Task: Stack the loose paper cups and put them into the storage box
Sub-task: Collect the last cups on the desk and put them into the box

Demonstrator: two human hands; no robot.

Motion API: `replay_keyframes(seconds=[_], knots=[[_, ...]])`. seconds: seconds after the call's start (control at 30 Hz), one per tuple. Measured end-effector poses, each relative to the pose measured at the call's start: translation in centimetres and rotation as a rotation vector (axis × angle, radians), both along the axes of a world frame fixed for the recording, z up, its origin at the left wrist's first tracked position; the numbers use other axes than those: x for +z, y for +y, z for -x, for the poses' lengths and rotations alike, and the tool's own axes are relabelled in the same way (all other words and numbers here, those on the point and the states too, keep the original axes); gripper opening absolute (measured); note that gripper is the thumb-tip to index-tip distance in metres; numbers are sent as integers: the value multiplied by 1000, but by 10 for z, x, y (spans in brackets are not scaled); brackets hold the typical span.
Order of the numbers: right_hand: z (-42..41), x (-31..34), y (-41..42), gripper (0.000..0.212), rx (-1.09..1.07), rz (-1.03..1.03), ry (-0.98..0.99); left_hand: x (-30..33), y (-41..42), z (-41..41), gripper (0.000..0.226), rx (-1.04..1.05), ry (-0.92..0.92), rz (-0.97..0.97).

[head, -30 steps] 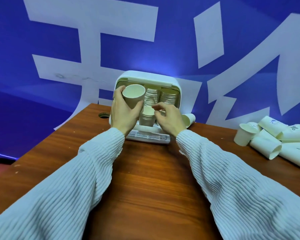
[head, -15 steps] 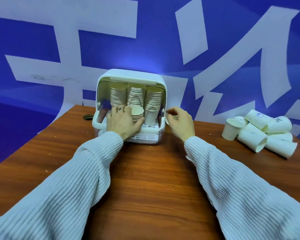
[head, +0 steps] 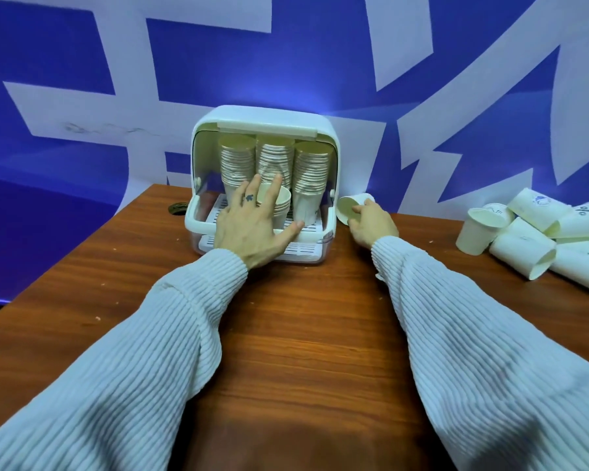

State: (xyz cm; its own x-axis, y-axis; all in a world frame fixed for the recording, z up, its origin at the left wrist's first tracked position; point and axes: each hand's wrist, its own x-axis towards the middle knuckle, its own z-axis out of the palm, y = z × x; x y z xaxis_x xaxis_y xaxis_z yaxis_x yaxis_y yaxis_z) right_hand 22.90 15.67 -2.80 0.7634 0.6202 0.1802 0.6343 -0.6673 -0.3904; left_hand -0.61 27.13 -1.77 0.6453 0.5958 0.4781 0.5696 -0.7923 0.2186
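A white storage box (head: pixel 266 119) stands open at the far side of the wooden table (head: pixel 286 328). Three tall upside-down stacks of paper cups (head: pixel 273 158) fill its back. A short upright stack of cups (head: pixel 279 207) sits at the front of the box. My left hand (head: pixel 252 222) lies with straight, spread fingers against that short stack. My right hand (head: pixel 371 226) is just right of the box and grips a single cup (head: pixel 349 207) lying on its side with its mouth toward me.
A heap of several loose paper cups (head: pixel 538 239) lies at the table's right edge, some upright, most on their sides. A round cable hole (head: pixel 177 208) is left of the box. A blue banner with white strokes hangs behind.
My left hand set its cup onto the short stack in the box and opened its fingers. My right hand left the box and reached right to the lying cup.
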Motion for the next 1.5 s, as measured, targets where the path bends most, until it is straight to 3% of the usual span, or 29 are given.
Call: replay_keyframes(seconds=[0.17,0.27,0.4,0.5,0.6,0.73,0.83,1.0,1.13,1.3,1.5], knots=[[8,-1,-22,38,-125,-222,-50,4,0,1,93,-17,19,47],[16,6,-45,30,-147,-492,34,9,-8,3,88,-39,-154,76],[31,15,-83,14,-93,-718,171,10,-51,-9,61,-353,-434,-271],[43,17,-115,15,77,-679,292,5,-95,-37,77,-580,-280,-424],[42,10,-147,16,206,-581,396,-5,-135,-69,97,-584,-100,-162],[19,4,-182,13,119,-619,364,-27,-173,-93,98,-550,-221,151],[-13,8,-198,13,-68,-586,200,-35,-182,-94,100,-601,-244,156],[-67,20,-197,45,-122,-276,-92,-33,-176,-89,101,-582,-229,229],[-82,20,-185,33,-149,-152,-127,-31,-173,-87,92,-559,-218,345],[-74,16,-187,26,-177,-237,-170,-30,-171,-87,86,-558,-257,382],[-28,36,-171,16,-30,-629,-86,-21,-169,-79,67,-463,-491,498]])
